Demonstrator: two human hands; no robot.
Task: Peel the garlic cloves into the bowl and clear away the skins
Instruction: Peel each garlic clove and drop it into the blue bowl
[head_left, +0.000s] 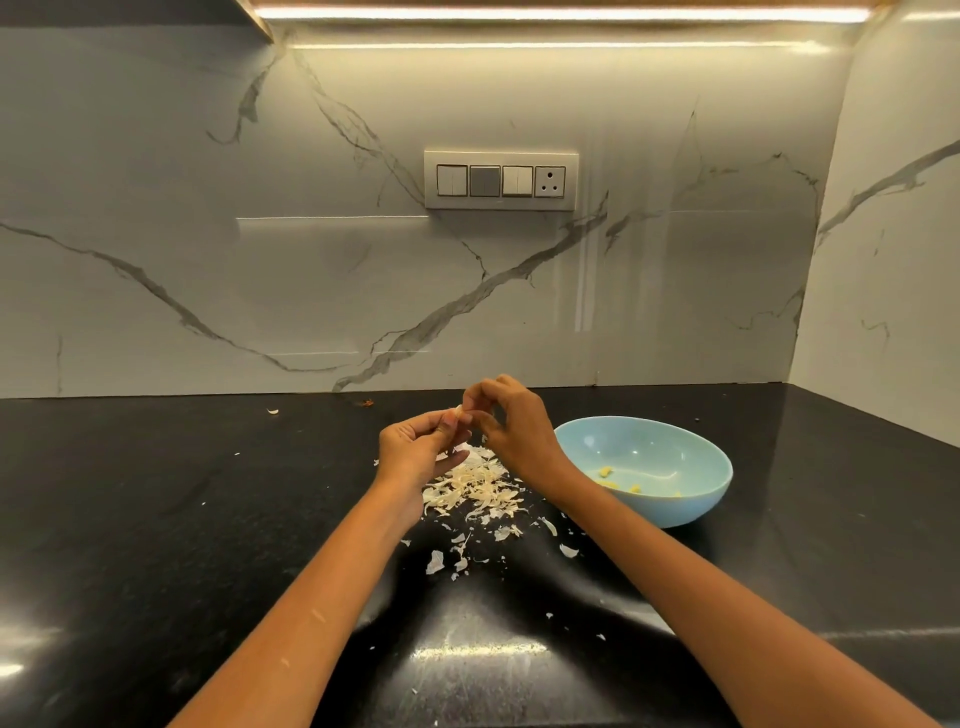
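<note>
My left hand (415, 447) holds a small pale garlic clove (459, 412) between thumb and fingers, raised above the black counter. My right hand (511, 421) meets it from the right, its fingertips pinching at the clove's skin. Directly below both hands lies a heap of papery garlic skins (475, 488), with loose flakes scattered toward me. A light blue bowl (691, 457) stands to the right of the hands, with a few yellowish peeled cloves (607, 472) at its bottom, partly hidden by my right wrist.
The black stone counter (156, 519) runs to a marble backsplash with a switch panel (501, 180). A side wall closes off the right end. A stray skin piece (272, 411) and a small reddish scrap (368, 401) lie near the back edge.
</note>
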